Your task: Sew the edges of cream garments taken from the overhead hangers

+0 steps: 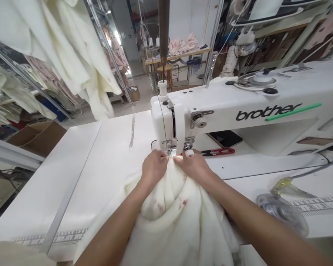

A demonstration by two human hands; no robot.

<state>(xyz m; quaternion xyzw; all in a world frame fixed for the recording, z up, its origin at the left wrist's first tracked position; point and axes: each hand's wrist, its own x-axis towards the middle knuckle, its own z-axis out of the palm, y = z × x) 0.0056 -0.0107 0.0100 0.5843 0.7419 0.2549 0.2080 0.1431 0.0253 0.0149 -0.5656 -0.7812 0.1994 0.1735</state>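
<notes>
Pinching the cream fabric point(172, 214) edge, left hand point(153, 167) and right hand point(194, 166) sit equally near, seemingly just before the presser foot point(170, 150), fingers closed on cloth.

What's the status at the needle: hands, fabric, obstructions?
Left hand and right hand both pinching cream fabric at presser foot. Red thread snips lie right of it, clear of both hands.
</notes>
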